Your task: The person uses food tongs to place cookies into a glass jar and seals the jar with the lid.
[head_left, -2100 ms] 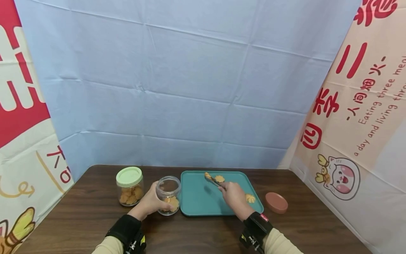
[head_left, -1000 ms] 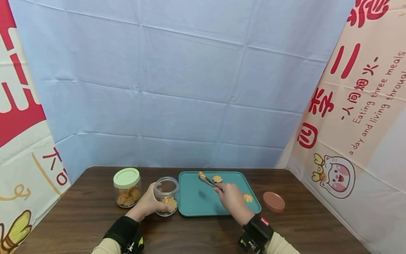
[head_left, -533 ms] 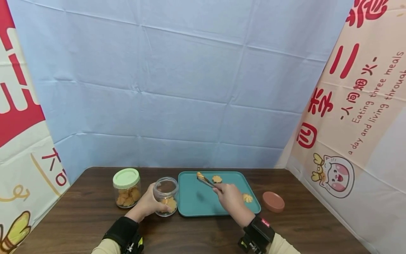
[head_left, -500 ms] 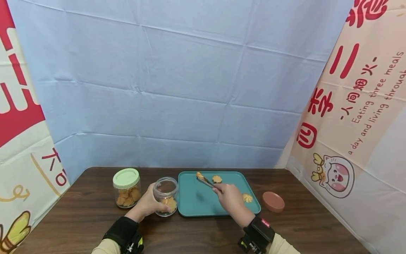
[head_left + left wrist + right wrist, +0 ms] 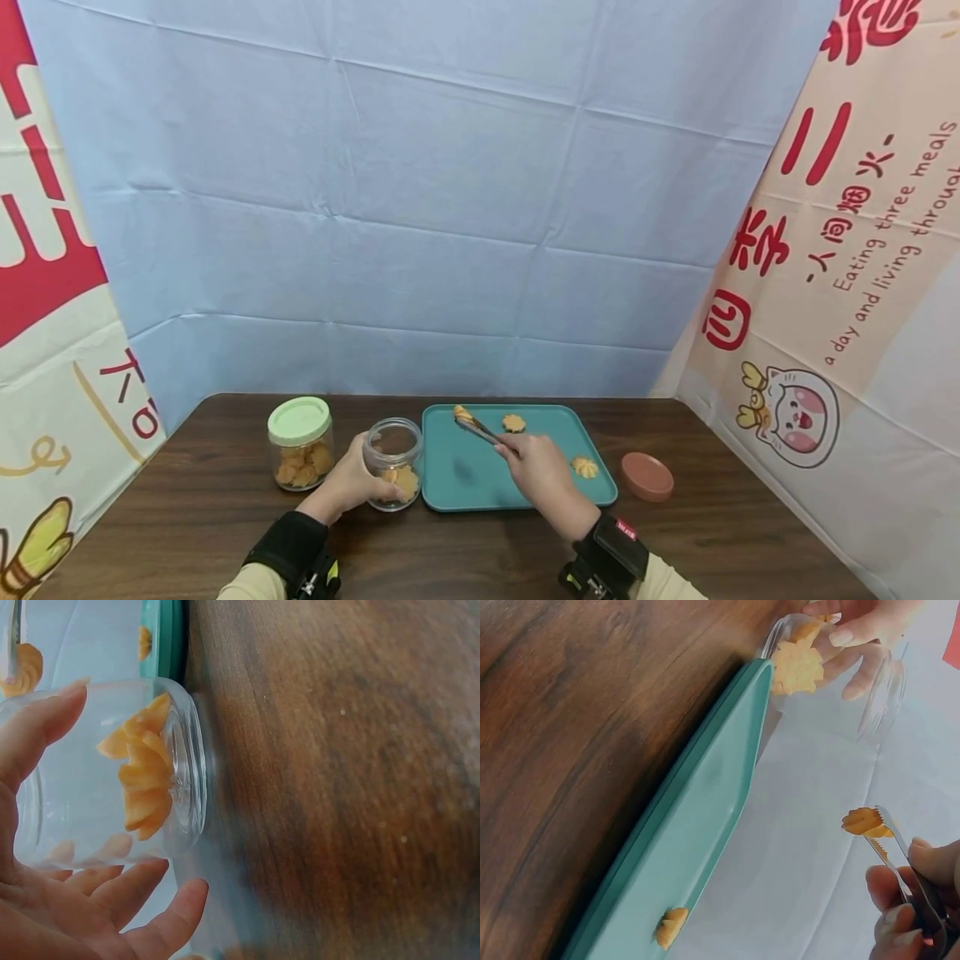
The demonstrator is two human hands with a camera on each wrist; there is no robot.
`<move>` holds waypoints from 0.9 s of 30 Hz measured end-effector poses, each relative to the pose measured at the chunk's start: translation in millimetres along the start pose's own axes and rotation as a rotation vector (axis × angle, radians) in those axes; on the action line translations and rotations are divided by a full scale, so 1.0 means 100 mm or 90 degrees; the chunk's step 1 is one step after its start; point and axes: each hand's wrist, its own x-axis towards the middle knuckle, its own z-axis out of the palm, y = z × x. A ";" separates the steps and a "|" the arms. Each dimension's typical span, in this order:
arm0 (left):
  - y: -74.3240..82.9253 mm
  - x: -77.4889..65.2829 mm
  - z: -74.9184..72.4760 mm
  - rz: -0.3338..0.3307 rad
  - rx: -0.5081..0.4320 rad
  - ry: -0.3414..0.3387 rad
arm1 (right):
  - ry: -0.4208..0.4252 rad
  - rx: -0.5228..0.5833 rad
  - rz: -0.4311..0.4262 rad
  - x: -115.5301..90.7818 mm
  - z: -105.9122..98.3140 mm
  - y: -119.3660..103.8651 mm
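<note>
My left hand [image 5: 45,904] grips clear jar [image 5: 79,787]; cookies [image 5: 146,780] inside. Past my thumb [image 5: 46,724]: green tray [image 5: 175,641], metal tong tip [image 5: 13,641] touching another cookie [image 5: 27,669].

The lifted cookie [image 5: 463,414] is carried farther left by the tongs [image 5: 478,428], above the teal tray [image 5: 480,493] and nearer the open jar [image 5: 393,456]; the right hand [image 5: 542,473] is shifted likewise. The back cookie [image 5: 513,423] is now seen clear of the tongs.
</note>
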 end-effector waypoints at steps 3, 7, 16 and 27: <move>0.00 0.00 0.00 0.000 -0.002 0.001 | 0.000 0.001 -0.006 0.00 -0.01 -0.02; 0.00 0.00 0.00 0.001 -0.004 0.003 | -0.001 0.001 -0.009 0.00 -0.01 -0.03; 0.00 0.01 -0.01 0.000 -0.014 0.003 | -0.007 0.011 -0.015 0.02 -0.02 -0.10; 0.03 0.00 0.00 0.004 -0.046 -0.013 | -0.019 0.024 -0.042 0.07 0.04 -0.26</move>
